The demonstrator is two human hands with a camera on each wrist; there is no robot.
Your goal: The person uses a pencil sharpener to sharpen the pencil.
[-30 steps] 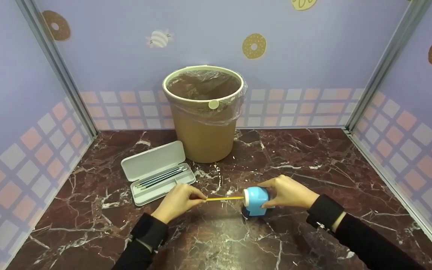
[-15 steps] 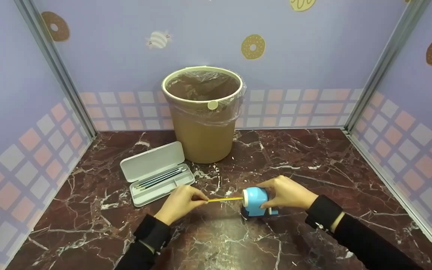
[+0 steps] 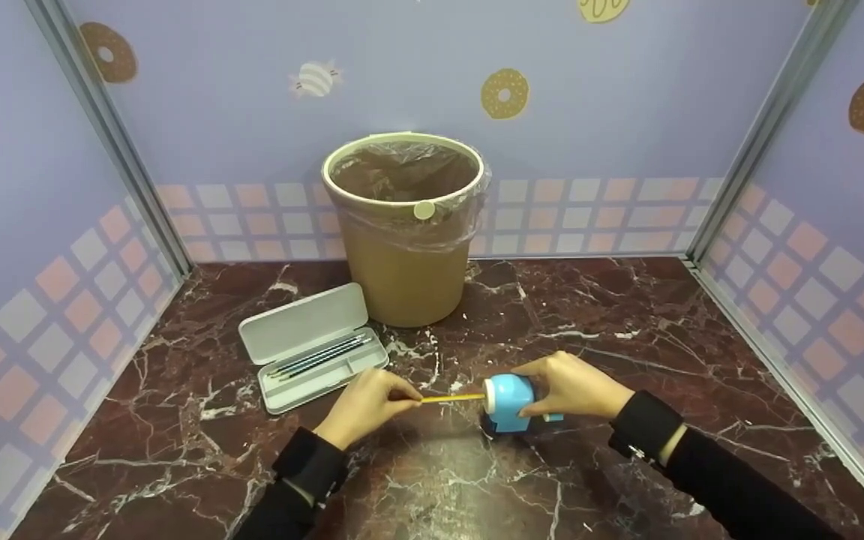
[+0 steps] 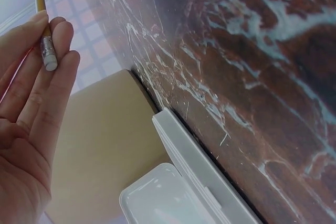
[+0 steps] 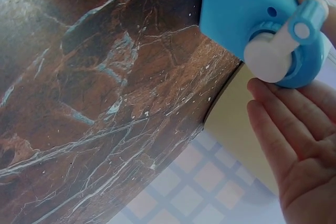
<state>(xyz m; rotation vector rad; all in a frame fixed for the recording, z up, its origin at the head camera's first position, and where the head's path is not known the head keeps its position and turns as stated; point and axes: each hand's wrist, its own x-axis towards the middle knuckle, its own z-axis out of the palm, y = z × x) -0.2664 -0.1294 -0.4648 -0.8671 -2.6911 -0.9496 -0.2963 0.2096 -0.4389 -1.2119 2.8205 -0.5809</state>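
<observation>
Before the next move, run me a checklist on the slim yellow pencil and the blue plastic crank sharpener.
1. Slim yellow pencil pinched by the left hand: ok.
2. Pencil's far end at the sharpener's round white front: ok.
3. Blue plastic crank sharpener held by the right hand: ok.
4. Right hand clear of the white, blue-tipped crank: cannot tell; they overlap in the right wrist view.
5. Pencil point sharp: cannot tell; it is hidden.
6. Pale grey rectangular pencil case open: ok, slim dark pencils lie in it.
</observation>
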